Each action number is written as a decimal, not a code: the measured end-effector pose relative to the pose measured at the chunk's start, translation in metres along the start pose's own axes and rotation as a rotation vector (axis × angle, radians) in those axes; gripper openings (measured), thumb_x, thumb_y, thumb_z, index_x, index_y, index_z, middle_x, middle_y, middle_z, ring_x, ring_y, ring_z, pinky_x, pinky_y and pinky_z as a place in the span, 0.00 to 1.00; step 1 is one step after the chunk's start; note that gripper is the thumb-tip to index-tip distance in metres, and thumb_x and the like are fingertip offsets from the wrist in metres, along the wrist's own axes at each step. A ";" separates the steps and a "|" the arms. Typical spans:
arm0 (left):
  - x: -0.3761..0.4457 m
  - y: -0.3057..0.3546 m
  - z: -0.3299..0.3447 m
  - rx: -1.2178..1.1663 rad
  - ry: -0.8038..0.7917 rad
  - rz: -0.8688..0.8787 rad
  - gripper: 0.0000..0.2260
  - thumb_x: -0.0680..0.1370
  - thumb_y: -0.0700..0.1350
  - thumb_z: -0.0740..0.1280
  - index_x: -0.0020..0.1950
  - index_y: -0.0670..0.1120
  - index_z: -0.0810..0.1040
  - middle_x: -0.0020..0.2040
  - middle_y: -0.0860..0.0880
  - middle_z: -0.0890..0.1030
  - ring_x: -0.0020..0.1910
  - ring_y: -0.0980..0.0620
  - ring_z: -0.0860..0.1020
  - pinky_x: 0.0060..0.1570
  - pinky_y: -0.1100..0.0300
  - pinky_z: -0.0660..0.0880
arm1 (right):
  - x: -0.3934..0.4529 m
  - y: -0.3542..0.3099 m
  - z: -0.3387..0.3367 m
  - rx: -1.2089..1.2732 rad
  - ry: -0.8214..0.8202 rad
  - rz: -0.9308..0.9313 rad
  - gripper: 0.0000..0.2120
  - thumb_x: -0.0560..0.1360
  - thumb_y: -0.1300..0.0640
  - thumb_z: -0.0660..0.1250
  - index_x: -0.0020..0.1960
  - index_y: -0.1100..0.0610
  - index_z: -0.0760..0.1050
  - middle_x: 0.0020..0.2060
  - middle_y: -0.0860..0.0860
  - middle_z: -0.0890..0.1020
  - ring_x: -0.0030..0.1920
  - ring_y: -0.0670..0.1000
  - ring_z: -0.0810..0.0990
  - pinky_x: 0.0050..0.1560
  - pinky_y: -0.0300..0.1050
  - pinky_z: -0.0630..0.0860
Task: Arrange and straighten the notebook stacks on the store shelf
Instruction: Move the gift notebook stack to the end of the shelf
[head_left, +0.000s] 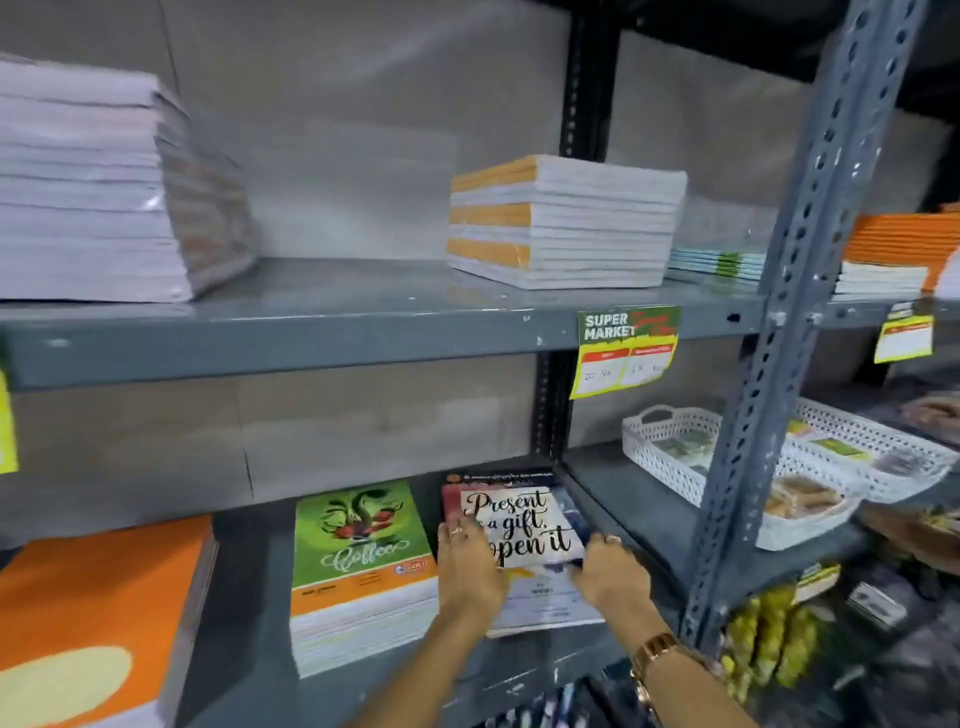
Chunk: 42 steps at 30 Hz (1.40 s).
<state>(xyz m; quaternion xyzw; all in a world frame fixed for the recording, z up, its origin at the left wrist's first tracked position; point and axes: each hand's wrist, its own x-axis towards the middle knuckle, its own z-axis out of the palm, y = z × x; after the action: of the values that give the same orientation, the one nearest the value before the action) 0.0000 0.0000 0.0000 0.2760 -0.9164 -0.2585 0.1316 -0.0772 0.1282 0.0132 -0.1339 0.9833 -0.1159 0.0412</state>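
On the lower shelf a small stack of notebooks (522, 525) has a top cover reading "Present is a gift, open it". My left hand (470, 566) lies on the stack's left side with fingers over the cover. My right hand (610, 569) grips the stack's right edge. To the left stands a thicker stack topped by a green "Coffee" notebook (358, 540). An orange-covered stack (98, 613) sits at the far left. On the upper shelf are a white-and-orange stack (566, 223) and a tall blurred stack (88, 192).
A slotted grey metal upright (774, 332) stands close on the right. A "Super Market" price tag (621, 351) hangs from the upper shelf edge. White perforated baskets (670, 447) with small goods sit on the right shelf. More orange notebooks (898, 249) lie at the upper right.
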 end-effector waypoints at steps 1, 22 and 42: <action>0.005 0.001 0.001 -0.009 -0.043 -0.045 0.33 0.75 0.37 0.65 0.74 0.35 0.50 0.76 0.36 0.55 0.76 0.40 0.51 0.76 0.53 0.47 | 0.006 0.003 0.002 0.018 -0.043 0.024 0.22 0.75 0.47 0.63 0.64 0.58 0.69 0.64 0.55 0.73 0.64 0.56 0.73 0.60 0.49 0.74; 0.018 0.025 -0.019 -0.275 -0.020 -0.258 0.18 0.71 0.29 0.64 0.61 0.34 0.68 0.64 0.36 0.68 0.58 0.40 0.75 0.56 0.56 0.73 | 0.032 0.005 -0.011 0.195 -0.183 0.202 0.23 0.66 0.53 0.76 0.57 0.58 0.74 0.60 0.54 0.78 0.62 0.56 0.75 0.61 0.47 0.73; -0.050 -0.099 -0.156 -0.405 0.351 -0.167 0.13 0.70 0.29 0.63 0.54 0.35 0.75 0.56 0.35 0.76 0.50 0.39 0.77 0.53 0.49 0.77 | -0.077 -0.155 -0.023 0.510 0.078 0.095 0.24 0.70 0.59 0.72 0.61 0.64 0.67 0.59 0.59 0.78 0.58 0.59 0.78 0.48 0.46 0.73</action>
<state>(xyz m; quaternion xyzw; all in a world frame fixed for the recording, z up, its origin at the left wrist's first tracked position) 0.1435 -0.1043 0.0705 0.3593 -0.7833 -0.3946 0.3189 0.0336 0.0090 0.0765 -0.0685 0.9283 -0.3631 0.0413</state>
